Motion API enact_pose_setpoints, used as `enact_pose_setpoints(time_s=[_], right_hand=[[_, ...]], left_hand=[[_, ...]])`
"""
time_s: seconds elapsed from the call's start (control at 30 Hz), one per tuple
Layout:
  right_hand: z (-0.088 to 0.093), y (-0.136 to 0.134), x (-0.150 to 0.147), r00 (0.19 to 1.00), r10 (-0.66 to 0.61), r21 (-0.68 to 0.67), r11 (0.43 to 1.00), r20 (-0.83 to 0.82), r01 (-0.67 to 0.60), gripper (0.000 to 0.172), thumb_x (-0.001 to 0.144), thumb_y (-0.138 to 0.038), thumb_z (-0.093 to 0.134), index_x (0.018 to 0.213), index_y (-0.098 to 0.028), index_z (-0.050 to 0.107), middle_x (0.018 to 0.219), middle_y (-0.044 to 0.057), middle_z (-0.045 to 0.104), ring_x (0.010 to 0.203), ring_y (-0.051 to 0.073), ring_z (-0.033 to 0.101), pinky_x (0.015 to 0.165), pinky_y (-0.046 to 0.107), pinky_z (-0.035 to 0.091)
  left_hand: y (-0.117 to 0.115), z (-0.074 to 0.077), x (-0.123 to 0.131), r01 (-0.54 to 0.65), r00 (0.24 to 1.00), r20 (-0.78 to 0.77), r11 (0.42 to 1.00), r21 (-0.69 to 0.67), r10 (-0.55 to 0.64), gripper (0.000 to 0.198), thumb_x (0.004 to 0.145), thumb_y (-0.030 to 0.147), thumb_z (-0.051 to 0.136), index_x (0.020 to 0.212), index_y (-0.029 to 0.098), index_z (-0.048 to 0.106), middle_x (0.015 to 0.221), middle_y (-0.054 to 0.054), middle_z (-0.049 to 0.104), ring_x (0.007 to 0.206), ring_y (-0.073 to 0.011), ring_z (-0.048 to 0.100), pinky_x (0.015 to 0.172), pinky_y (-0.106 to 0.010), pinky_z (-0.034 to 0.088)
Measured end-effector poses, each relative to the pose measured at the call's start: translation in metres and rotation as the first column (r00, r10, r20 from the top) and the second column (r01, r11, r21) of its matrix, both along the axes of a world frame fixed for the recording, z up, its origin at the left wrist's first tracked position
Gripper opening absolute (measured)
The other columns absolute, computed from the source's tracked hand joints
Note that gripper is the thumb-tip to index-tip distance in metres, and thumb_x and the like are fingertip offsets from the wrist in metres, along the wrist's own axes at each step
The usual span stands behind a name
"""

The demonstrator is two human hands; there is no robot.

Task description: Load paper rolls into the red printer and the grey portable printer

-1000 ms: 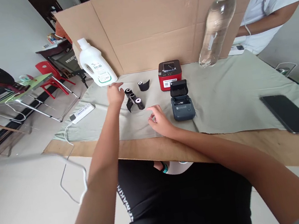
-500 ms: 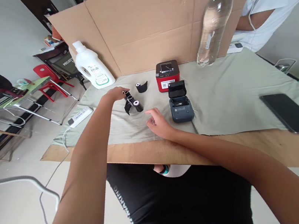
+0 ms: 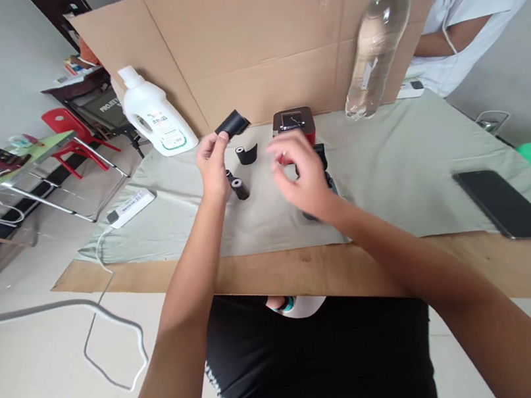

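At near right, I see a black phone lying on the tabletop. Farther, the right hand, blurred, partly hides the dark device; its grip is curled, thumb and fingers apart. Leftward stands a short roll. Beyond, the left hand has its grip clamped on a raised black roll.

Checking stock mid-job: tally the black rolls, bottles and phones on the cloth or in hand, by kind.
Black rolls: 4 (1 in the left hand, 1 partly hidden)
Bottles: 2
Phone: 1
Total: 7
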State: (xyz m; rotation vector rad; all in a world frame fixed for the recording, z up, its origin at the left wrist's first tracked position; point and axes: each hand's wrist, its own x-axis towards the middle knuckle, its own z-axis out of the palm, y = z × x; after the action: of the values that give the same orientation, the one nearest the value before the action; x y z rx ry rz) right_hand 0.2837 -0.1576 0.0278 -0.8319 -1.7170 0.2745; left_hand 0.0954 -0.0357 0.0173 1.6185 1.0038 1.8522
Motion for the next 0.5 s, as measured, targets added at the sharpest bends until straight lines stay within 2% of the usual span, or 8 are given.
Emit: enact_pose_setpoints(time_s=[0.07, 0.1, 0.13, 0.2, 0.3, 0.37, 0.47, 0.5], right_hand=[[0.028, 0.004, 0.028, 0.99, -0.112, 0.073, 0.992, 0.082, 0.106, 0.023, 0.095, -0.019, 0.057, 0.115, -0.027, 0.065, 0.123, 0.009, 0.061, 0.119, 0.031, 0.055, 0.103, 0.053, 0.048], [0.039, 0.005, 0.042, 0.979, -0.137, 0.116, 0.986, 0.149, 0.12, 0.024, 0.093, -0.016, 0.06, 0.114, -0.026, 0.067, 0.124, 0.009, 0.062, 0.122, 0.032, 0.054, 0.108, 0.055, 0.044], [0.048, 0.006, 0.056, 0.966, -0.13, 0.13, 0.986, 0.225, 0.103, 0.026, 0.092, -0.014, 0.062, 0.114, -0.025, 0.069, 0.122, 0.008, 0.064, 0.121, 0.031, 0.054, 0.111, 0.055, 0.041], [0.057, 0.008, 0.078, 0.947, -0.042, 0.049, 0.998, 0.318, 0.027, 0.028, 0.087, -0.013, 0.069, 0.112, -0.025, 0.071, 0.113, 0.007, 0.068, 0.115, 0.03, 0.056, 0.106, 0.053, 0.043], [0.057, 0.014, 0.099, 0.951, 0.101, -0.128, 0.99, 0.293, -0.065, 0.025, 0.078, -0.014, 0.08, 0.1, -0.026, 0.074, 0.095, 0.004, 0.067, 0.102, 0.028, 0.057, 0.09, 0.045, 0.048], [0.052, 0.019, 0.106, 0.931, 0.154, -0.191, 0.977, 0.331, -0.093, 0.019, 0.076, -0.012, 0.08, 0.089, -0.024, 0.073, 0.086, 0.003, 0.065, 0.093, 0.026, 0.057, 0.081, 0.039, 0.047], [0.039, 0.029, 0.11, 0.845, 0.194, -0.288, 0.956, 0.498, -0.05, 0.016, 0.076, -0.007, 0.072, 0.083, -0.022, 0.072, 0.078, 0.003, 0.065, 0.078, 0.021, 0.057, 0.07, 0.032, 0.04], [0.034, 0.033, 0.112, 0.817, 0.196, -0.32, 0.947, 0.542, -0.015, 0.018, 0.075, -0.006, 0.07, 0.083, -0.021, 0.072, 0.077, 0.003, 0.066, 0.074, 0.02, 0.056, 0.067, 0.032, 0.037]], left_hand=[[-0.026, -0.003, 0.028, 0.111, 0.993, 0.046, 0.993, -0.038, -0.109, 0.044, 0.091, 0.063, 0.066, 0.08, 0.02, 0.063, 0.079, 0.0, 0.058, 0.09, -0.0166, 0.065, 0.085, -0.03, 0.052], [-0.038, -0.005, 0.041, 0.167, 0.985, 0.057, 0.985, -0.054, -0.164, 0.043, 0.092, 0.061, 0.066, 0.079, 0.02, 0.063, 0.077, 0.0, 0.058, 0.088, -0.0158, 0.064, 0.083, -0.029, 0.052], [-0.048, -0.007, 0.053, 0.219, 0.974, 0.072, 0.973, -0.067, -0.215, 0.043, 0.093, 0.059, 0.066, 0.077, 0.02, 0.062, 0.075, 0.001, 0.058, 0.084, -0.0146, 0.064, 0.081, -0.027, 0.052], [-0.063, -0.012, 0.072, 0.312, 0.948, 0.102, 0.943, -0.111, -0.302, 0.042, 0.092, 0.056, 0.068, 0.073, 0.019, 0.062, 0.072, 0.001, 0.058, 0.076, -0.0125, 0.061, 0.076, -0.025, 0.052], [-0.073, -0.025, 0.09, 0.394, 0.917, 0.145, 0.899, -0.193, -0.371, 0.04, 0.089, 0.053, 0.073, 0.07, 0.019, 0.064, 0.068, 0.002, 0.059, 0.07, -0.0118, 0.058, 0.07, -0.025, 0.051], [-0.073, -0.036, 0.097, 0.42, 0.906, 0.16, 0.876, -0.237, -0.391, 0.039, 0.088, 0.051, 0.074, 0.067, 0.019, 0.064, 0.066, 0.002, 0.06, 0.068, -0.0124, 0.058, 0.068, -0.025, 0.05], [-0.071, -0.052, 0.1, 0.454, 0.891, 0.123, 0.836, -0.308, -0.438, 0.034, 0.088, 0.048, 0.073, 0.072, 0.018, 0.067, 0.07, 0.0, 0.065, 0.071, -0.0139, 0.059, 0.071, -0.027, 0.05], [-0.07, -0.057, 0.1, 0.438, 0.895, 0.074, 0.839, -0.322, -0.439, 0.03, 0.087, 0.046, 0.074, 0.078, 0.018, 0.07, 0.074, 0.0, 0.067, 0.073, -0.0147, 0.06, 0.072, -0.028, 0.051]])
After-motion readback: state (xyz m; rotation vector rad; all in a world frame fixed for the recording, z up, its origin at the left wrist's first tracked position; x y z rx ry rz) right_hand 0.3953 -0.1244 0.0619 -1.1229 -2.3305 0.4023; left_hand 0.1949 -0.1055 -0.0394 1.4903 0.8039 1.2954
